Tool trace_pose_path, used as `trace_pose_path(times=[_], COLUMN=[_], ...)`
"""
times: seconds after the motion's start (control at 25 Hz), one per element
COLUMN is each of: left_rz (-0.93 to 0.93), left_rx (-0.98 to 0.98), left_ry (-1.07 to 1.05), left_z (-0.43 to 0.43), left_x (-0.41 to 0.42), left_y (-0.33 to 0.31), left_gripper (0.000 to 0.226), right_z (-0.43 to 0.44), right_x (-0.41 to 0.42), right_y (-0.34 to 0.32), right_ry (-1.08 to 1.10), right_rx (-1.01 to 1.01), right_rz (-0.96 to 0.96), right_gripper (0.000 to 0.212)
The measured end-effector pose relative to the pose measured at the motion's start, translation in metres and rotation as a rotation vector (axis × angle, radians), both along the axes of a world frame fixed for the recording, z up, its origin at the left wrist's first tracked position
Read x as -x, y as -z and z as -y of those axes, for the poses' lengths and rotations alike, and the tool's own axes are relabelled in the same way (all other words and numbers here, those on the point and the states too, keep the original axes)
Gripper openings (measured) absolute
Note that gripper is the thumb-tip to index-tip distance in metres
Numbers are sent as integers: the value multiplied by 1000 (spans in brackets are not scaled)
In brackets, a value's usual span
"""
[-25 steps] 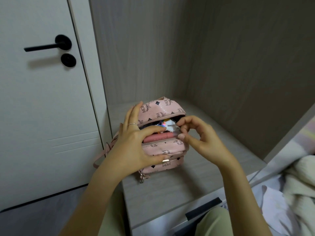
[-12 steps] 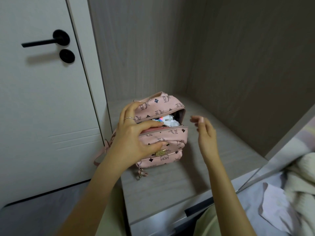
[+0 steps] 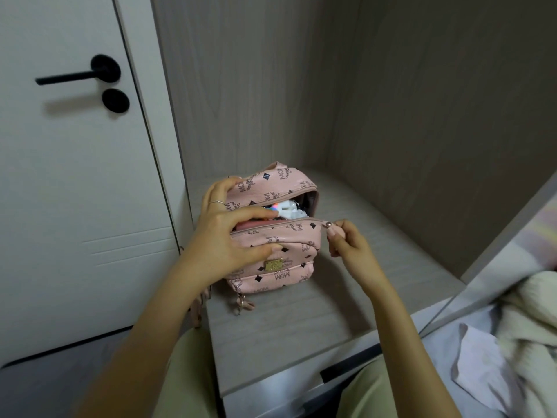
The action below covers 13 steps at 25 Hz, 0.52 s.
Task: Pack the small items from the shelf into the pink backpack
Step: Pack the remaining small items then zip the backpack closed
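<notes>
One pink backpack (image 3: 286, 245), smooth logo-printed leather, stands unzipped on the wood-grain shelf (image 3: 301, 312). The left hand (image 3: 229, 239) grips its front edge; the right hand (image 3: 346, 241) pinches one round metal zipper pull (image 3: 329, 225).

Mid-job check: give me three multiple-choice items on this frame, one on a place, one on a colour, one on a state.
1. Where does the pink patterned backpack stand? A) on the grey wood-grain shelf B) on the floor C) on a chair
2. What colour is the small rectangular plaque on its front? A) silver B) gold C) black
3. How is its top opening? A) zipped closed B) open, white items showing C) covered by cloth
Key: 1 A, its base rests on the shelf. 2 B, the plaque shines gold. 3 B, the left hand grips the backpack, the right hand pinches the round zipper pull, the gap unclosed.
</notes>
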State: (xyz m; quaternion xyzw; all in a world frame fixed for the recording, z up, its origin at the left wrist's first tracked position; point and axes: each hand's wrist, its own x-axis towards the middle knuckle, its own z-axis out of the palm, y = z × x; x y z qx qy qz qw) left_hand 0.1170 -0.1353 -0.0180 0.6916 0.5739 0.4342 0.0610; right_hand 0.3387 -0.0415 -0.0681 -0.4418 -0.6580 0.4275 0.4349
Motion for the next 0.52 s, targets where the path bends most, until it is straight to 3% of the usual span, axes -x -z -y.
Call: trace_pose_path(times=[0.28, 0.44, 0.52], left_rz=[59, 16, -29], left_rx=[49, 74, 72], left_ry=[110, 187, 175], left_z=[9, 14, 14], left_x=[9, 16, 15], left_y=[4, 6, 6], left_gripper=[54, 62, 64], right_z=[19, 25, 26], right_x=[4, 0, 1], right_y=[-26, -18, -16], right_ry=[-11, -145, -158], right_rx=[-213, 170, 170], right_rz=[-2, -590, -619], right_gripper=[20, 14, 13])
